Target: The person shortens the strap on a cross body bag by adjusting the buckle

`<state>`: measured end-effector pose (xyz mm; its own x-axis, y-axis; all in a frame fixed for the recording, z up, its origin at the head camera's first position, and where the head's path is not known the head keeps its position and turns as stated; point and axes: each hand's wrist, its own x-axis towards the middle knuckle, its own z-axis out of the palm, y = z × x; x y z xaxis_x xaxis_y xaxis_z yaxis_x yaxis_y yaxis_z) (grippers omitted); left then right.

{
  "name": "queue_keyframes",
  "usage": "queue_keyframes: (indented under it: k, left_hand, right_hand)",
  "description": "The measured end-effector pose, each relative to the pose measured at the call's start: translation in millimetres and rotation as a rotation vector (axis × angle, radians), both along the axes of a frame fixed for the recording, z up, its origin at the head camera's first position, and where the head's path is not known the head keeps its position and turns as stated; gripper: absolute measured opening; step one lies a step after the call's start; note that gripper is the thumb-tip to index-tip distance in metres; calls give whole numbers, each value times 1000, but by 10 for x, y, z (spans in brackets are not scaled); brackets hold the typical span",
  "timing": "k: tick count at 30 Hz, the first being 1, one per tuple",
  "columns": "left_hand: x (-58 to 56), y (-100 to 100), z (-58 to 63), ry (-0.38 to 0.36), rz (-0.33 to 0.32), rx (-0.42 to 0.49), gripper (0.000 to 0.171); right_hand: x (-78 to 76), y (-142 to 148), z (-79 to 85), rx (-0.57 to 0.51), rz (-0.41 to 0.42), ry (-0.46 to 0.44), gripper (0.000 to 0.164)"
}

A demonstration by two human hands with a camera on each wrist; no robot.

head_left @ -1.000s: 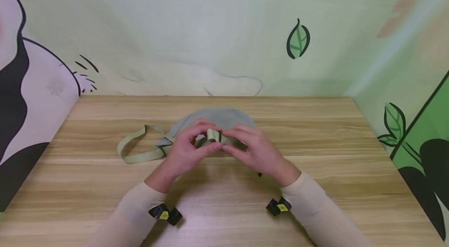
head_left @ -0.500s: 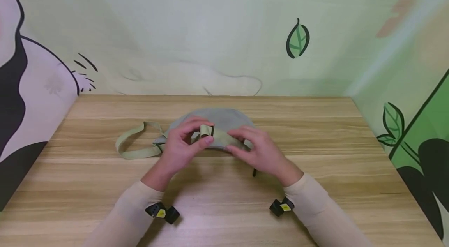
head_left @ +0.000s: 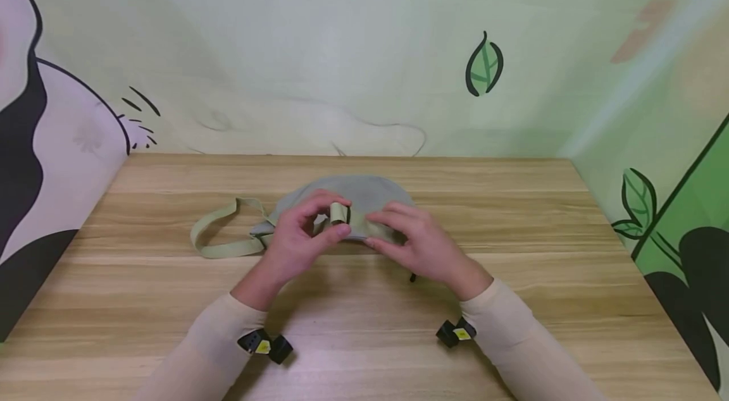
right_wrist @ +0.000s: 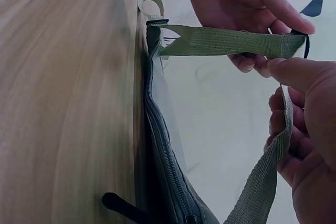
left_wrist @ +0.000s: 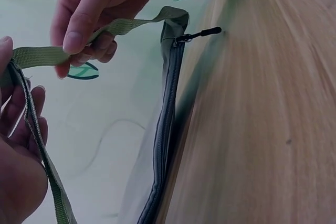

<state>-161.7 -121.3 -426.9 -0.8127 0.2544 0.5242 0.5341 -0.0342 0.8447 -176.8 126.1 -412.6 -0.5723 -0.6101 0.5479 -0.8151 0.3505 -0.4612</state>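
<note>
A grey sling bag [head_left: 355,186] lies on the table behind both hands, its zipper [left_wrist: 170,98] facing the person. My left hand [head_left: 293,240] pinches the green webbing strap [right_wrist: 226,40] at a dark slider buckle [head_left: 349,214], where the strap folds back in a short loop [head_left: 338,214]. To the right, my right hand [head_left: 424,243] holds the same strap between thumb and fingers, a little apart from the left hand. In the left wrist view the strap runs from the left hand through the right fingers to the bag's end. Part of the buckle hides behind the left fingers.
A loose loop of strap [head_left: 207,248] spreads left of the bag on the wooden table [head_left: 364,338]. A black zipper pull [left_wrist: 207,32] sticks out at the bag's right end. Behind the table stands a printed wall [head_left: 273,59].
The hands have drawn apart: the left shifted slightly left with the buckle, and the right hand slid right along the strap. Over the last half second there is only a slight shift.
</note>
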Motion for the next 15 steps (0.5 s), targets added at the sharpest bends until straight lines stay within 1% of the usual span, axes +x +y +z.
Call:
queue_keyframes:
  k: [5, 11, 13, 15]
  left_hand:
    - [6, 13, 6, 21, -10, -73, 31]
    - [14, 39, 21, -14, 3, -170, 35]
    - [13, 49, 14, -22, 3, -181, 35]
    - [14, 55, 4, -20, 2, -173, 35]
  right_hand:
    - [7, -12, 4, 4, 4, -17, 30]
    - [37, -50, 72, -22, 15, -27, 31]
    - [46, -65, 90, -28, 21, -35, 31]
    - [49, -73, 98, -29, 26, -48, 31]
